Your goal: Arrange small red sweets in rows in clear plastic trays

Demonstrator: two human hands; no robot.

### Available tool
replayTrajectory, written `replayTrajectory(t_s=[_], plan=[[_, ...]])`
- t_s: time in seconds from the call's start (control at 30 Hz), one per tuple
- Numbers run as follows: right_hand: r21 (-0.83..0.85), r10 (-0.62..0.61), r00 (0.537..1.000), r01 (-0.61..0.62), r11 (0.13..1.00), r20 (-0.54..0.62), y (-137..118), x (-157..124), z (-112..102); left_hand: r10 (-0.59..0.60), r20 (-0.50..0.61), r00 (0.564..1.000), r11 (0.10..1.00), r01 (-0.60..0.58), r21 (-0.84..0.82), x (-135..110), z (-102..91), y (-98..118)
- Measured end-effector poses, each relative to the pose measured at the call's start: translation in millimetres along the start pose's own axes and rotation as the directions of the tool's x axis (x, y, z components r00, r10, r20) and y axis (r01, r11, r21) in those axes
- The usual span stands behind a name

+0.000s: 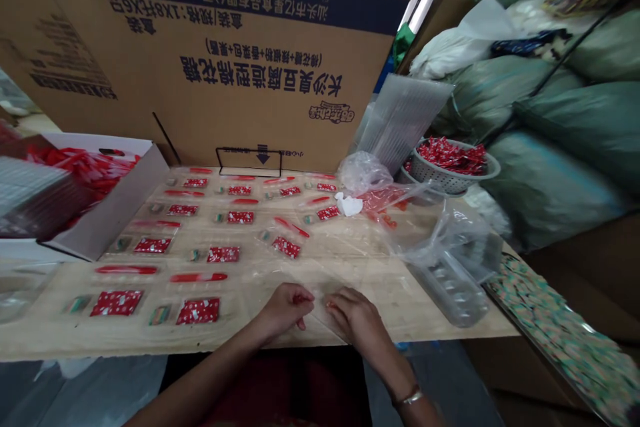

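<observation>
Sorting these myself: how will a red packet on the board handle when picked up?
The red packet is probably light and floppy, as it lies thin and flat on the wooden board. Its glossy wrapper may slip slightly when gripped.

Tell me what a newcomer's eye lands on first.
Rows of small red foil sachets laid out on a pale wooden table grab attention just beyond the person's left hand and right hand. Behind them stands a huge brown cardboard carton with a dark blue band, and at right a grey perforated basket heaped with red packets before bulging green sacks.
</observation>
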State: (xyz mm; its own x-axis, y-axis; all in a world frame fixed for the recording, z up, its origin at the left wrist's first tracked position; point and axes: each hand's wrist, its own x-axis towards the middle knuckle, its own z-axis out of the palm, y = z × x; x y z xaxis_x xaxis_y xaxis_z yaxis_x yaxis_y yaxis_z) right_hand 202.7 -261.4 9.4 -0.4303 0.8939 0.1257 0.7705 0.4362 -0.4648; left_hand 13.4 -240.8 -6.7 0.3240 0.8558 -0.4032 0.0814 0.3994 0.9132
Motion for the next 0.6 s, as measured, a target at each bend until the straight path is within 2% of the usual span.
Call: replayTrajectory(t_s=[0.17, 0.27, 0.47, 0.6], plan=[[-0.041, -0.057, 0.996, 0.054, 0.998, -0.075, -0.8, 8.6, 14.4, -0.052, 0.016, 0.999, 0.999, 0.052, 0.001, 0.9, -2.5, 0.2], [-0.051, -0.052, 0.991, 0.047, 0.998, -0.120, 2.8, 8.4, 16.9, -0.064, 0.015, 0.998, 0.998, 0.064, 0.000, 1.6, -4.2, -0.3], [-0.173, -0.039, 0.998, 0.032, 0.984, -0.041, -1.0, 7.4, 15.5, -0.062, 0.021, 0.998, 0.998, 0.062, 0.003, 3.7, -4.9, -2.5], [-0.303, -0.034, 0.999, 0.022, 0.953, -0.032, -6.9, 3.5, 25.9, -0.067, 0.012, 0.998, 0.998, 0.067, 0.013, 2.6, -3.4, -1.1]])
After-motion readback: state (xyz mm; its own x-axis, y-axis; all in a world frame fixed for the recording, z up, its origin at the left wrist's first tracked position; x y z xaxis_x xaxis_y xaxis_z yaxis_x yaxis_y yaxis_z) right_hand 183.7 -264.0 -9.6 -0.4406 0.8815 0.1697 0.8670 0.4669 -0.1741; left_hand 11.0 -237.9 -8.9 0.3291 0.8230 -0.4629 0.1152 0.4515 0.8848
